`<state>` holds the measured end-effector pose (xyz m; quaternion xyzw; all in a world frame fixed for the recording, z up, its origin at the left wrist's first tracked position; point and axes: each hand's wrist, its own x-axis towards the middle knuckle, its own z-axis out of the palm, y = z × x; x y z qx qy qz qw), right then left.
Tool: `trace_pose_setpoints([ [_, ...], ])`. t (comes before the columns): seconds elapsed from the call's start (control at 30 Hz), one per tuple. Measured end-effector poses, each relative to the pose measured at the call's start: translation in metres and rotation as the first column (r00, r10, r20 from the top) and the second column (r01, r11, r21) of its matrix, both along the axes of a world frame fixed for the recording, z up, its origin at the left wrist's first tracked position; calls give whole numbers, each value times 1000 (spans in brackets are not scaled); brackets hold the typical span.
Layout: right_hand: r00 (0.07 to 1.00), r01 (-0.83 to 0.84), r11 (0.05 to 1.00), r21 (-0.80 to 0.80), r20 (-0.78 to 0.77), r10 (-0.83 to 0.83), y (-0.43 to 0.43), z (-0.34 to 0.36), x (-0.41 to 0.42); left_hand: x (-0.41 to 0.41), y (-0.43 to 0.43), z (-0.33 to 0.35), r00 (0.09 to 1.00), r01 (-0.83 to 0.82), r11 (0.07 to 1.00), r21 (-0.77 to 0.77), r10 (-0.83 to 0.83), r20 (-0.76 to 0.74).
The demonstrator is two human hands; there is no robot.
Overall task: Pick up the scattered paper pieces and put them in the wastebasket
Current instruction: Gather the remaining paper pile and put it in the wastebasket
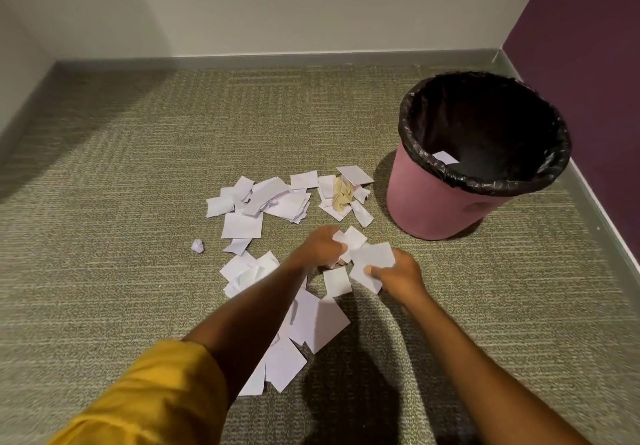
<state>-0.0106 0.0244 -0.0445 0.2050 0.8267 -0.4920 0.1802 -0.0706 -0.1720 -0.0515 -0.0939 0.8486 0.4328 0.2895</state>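
Note:
Several white paper pieces [263, 198] lie scattered on the carpet in the middle of the view. My left hand [322, 248] grips a few white pieces [353, 238] just above the floor. My right hand [398, 278] pinches a larger white sheet [375, 259] beside it, and the two hands almost touch. More sheets [311, 326] lie under my left forearm. A crumpled tan paper [342, 195] sits on white scraps near the pink wastebasket [433, 209], which stands at the right with a black liner [485, 125] and one white piece [445, 157] inside.
A small crumpled paper ball [197, 246] lies alone to the left of the pile. White walls with a grey baseboard [277, 60] close off the far side, and a purple wall [588, 63] stands right behind the basket. Carpet [104, 184] stretches to the left.

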Motion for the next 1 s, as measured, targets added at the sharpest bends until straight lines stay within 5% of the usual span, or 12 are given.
trace_pose_setpoints([
  [0.2, 966, 201, 913, -354, -82, -244, 4, 58, -4, -12, 5, 32, 973, -216, 937, 274, 182, 142],
  [0.37, 957, 137, 843, -521, -149, -248, -8, 116, -11, -11, 5, 89, 949, -299, 715, 632, 154, 275],
  [0.57, 945, 29, 780, -625, -237, -224, -20, 172, -18, -13, -1, 165, 976, -217, 647, 731, 122, 182],
  [0.73, 889, 37, 660, -750, -276, -364, -5, 221, -31, -22, 17, 233, 978, -201, 571, 796, 160, 132],
  [1.0, 819, 189, 445, -875, -109, -563, 55, 247, -56, -48, 83, 274, 977, -213, 520, 827, 134, 167],
])
